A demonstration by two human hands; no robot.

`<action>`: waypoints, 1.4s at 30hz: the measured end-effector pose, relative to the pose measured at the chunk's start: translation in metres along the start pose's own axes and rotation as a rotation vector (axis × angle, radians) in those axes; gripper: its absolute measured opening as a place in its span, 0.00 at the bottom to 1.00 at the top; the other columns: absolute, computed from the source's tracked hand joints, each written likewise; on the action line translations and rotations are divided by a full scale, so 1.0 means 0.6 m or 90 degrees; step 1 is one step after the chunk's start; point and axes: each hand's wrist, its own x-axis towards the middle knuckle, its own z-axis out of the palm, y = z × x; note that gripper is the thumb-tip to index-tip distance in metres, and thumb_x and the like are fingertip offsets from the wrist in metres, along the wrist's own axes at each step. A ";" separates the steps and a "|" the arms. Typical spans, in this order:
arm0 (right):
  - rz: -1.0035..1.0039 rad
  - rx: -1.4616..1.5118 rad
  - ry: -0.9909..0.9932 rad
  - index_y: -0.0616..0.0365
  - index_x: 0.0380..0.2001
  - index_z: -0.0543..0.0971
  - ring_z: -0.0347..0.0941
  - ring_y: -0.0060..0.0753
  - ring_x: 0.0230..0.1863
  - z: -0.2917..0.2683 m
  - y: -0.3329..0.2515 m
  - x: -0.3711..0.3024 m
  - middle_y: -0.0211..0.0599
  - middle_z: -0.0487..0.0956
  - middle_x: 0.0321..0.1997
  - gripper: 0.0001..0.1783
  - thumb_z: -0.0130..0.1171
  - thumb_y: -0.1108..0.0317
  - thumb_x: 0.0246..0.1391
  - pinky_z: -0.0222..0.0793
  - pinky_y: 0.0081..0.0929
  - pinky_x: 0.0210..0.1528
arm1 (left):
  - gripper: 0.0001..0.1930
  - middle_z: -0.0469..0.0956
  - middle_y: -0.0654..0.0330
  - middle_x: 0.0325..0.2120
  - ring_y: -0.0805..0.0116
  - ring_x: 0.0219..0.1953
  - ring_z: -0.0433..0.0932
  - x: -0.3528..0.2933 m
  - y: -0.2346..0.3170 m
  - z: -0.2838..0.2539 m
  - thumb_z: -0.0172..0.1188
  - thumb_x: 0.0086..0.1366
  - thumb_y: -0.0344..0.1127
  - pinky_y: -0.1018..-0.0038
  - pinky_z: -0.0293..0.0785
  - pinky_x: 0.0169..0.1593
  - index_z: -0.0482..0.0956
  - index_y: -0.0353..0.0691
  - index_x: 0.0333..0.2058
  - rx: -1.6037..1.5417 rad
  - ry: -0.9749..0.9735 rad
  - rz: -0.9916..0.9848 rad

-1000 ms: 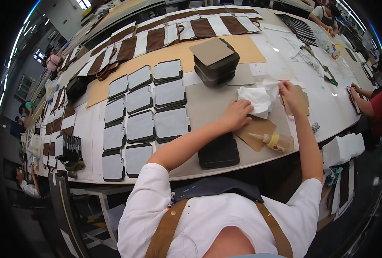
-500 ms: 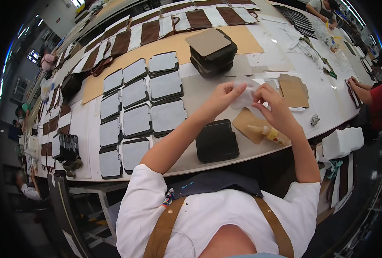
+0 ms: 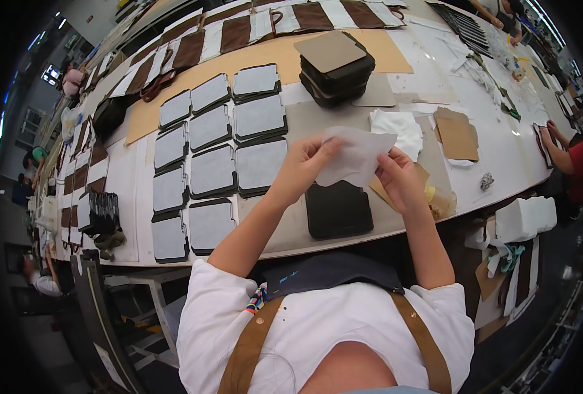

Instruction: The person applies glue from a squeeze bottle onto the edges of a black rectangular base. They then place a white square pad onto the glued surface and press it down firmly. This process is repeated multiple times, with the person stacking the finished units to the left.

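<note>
A thin translucent white sheet (image 3: 352, 157) is held up between my two hands. My left hand (image 3: 306, 161) pinches its left side, thumb on top. At its right edge my right hand (image 3: 401, 176) grips it between thumb and fingertips. Below the sheet, near the table's front edge, lies a black flat panel (image 3: 339, 213), its far end covered by the sheet. A glue bottle (image 3: 439, 198) rests by my right wrist on a tan card (image 3: 417, 176), both partly hidden by the hand. More white sheets (image 3: 403, 133) lie in a loose pile beyond my right hand.
Rows of black-edged panels with pale grey faces (image 3: 206, 164) cover the table at left. A tall black stack topped with a tan card (image 3: 331, 52) stands farther back. Tan cards (image 3: 457, 134) lie at right. Another person in a red sleeve (image 3: 579, 159) works at the right edge.
Both hands have come nearer and left, over the black panel, with the sheet now spread between them. The white pile they covered is in view. My head view has shifted slightly.
</note>
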 end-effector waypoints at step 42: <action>0.002 -0.329 0.216 0.63 0.43 0.77 0.65 0.05 0.25 0.010 0.075 -0.116 0.22 0.78 0.27 0.09 0.57 0.68 0.67 0.57 0.09 0.28 | 0.17 0.84 0.64 0.29 0.79 0.23 0.66 -0.162 -0.112 0.011 0.56 0.72 0.33 0.79 0.67 0.30 0.79 0.41 0.57 0.185 0.052 0.002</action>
